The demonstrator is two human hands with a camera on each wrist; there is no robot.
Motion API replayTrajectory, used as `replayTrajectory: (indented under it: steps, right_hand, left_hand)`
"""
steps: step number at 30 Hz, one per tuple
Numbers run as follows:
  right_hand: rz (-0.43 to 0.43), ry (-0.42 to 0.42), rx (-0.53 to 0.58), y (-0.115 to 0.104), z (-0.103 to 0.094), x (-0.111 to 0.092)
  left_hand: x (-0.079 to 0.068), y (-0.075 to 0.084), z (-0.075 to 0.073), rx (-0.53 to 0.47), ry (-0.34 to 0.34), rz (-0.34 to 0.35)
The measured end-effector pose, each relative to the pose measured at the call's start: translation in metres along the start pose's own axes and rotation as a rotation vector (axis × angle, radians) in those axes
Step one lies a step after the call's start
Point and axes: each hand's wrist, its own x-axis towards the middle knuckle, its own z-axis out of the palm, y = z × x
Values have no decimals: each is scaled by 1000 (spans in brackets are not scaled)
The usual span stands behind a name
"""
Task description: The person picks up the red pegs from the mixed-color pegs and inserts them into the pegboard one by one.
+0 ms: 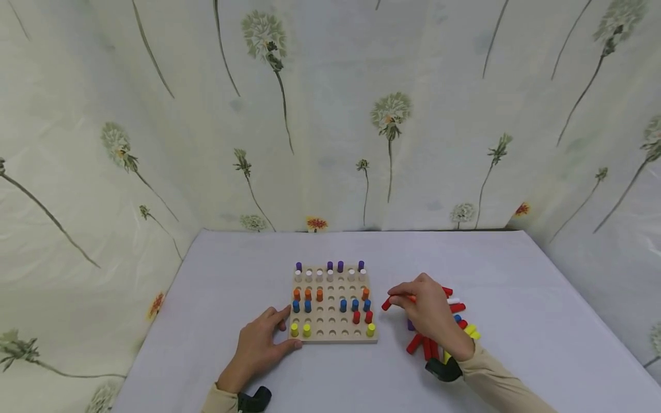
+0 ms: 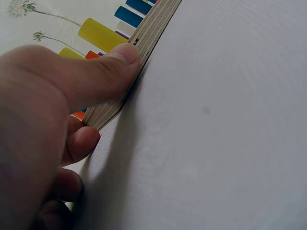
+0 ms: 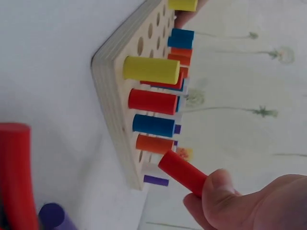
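Note:
A wooden pegboard [image 1: 332,342] lies flat on the table, with rows of upright purple, white, orange, blue, red and yellow pegs and several bare holes. My left hand [image 1: 258,344] holds its near left corner, the thumb [image 2: 125,53] against the near edge and the other fingers round the left side. Between thumb and fingertips my right hand [image 1: 428,307] pinches a red peg [image 3: 182,172], tilted, above the table just right of the board. The red peg is apart from the board in the head view. Part of the loose pegs is hidden beneath my right hand and wrist.
Loose pegs lie in a pile to the right of the board, among them a red peg [image 1: 414,343], a yellow peg [image 1: 475,335] and a white peg [image 1: 453,300]. A flower-printed curtain [image 1: 330,115] surrounds the white table [image 1: 248,258] at the back and sides.

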Motion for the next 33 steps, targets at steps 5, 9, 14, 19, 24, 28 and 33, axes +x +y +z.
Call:
replayTrajectory:
  steps: [5,9,14,19,24,28,33]
  right_hand:
    - [-56,78,50,-11,5,3]
    - [-92,90,69,-21,9,7]
    - [-125,83,51,-33,14,10]
    - [-137,67,52,-43,18,13]
    - [-133,39,88,-51,21,15]
    - [-145,7,109,-54,24,16]
    - [-170,-43,138,-57,32,17]
  left_hand:
    - [0,0,-1,3,-3,-4]
    - [0,0,0,-3,3,-2]
    - [0,0,1,2,9,6]
    - [0,-2,2,11,17,19]
    - [1,-2,3,8,7,17]
    - [1,-2,2,-1,1,12]
    - [1,-3,2,0,2,10]
